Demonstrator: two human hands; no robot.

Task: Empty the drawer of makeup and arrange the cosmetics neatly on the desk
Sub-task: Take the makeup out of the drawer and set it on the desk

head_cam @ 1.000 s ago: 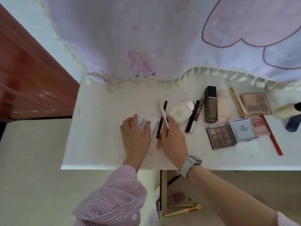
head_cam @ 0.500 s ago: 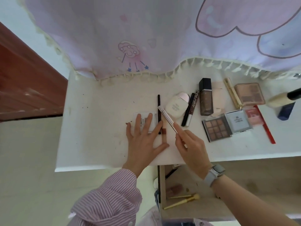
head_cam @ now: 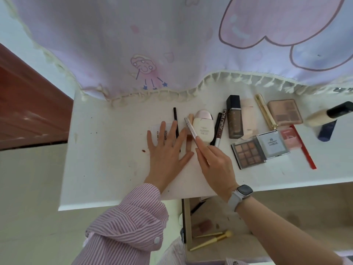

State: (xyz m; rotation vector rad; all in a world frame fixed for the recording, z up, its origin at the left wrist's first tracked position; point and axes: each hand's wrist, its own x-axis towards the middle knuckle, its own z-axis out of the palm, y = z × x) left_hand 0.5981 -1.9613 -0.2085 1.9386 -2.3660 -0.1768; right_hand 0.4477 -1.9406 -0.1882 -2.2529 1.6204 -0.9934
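Observation:
My left hand [head_cam: 168, 150] lies flat with spread fingers on the white desk [head_cam: 107, 159], covering a small white packet [head_cam: 155, 131] and the lower part of a thin black pencil [head_cam: 175, 119]. My right hand [head_cam: 214, 165] pinches a slim silver pen-shaped cosmetic [head_cam: 191, 130], its tip pointing up-left beside a white oval bottle with a pink cap [head_cam: 202, 127]. A small beige and brown stick [head_cam: 189, 134] lies under the silver one. Below the desk edge the open drawer [head_cam: 219, 226] holds yellow-handled brushes [head_cam: 212, 240].
To the right lie a black pencil and a mascara [head_cam: 219, 129], a brown foundation bottle [head_cam: 234, 117], a pale puff [head_cam: 248, 119], a gold tube [head_cam: 265, 111], two eyeshadow palettes [head_cam: 248, 153], a white compact [head_cam: 272, 144], a red comb [head_cam: 303, 148] and a cream bottle [head_cam: 328, 113]. A curtain [head_cam: 172, 44] hangs behind.
My left hand has flattened and spread over the white packet and black pencil. My right hand has drawn back toward me, lifting the silver stick to point up-left.

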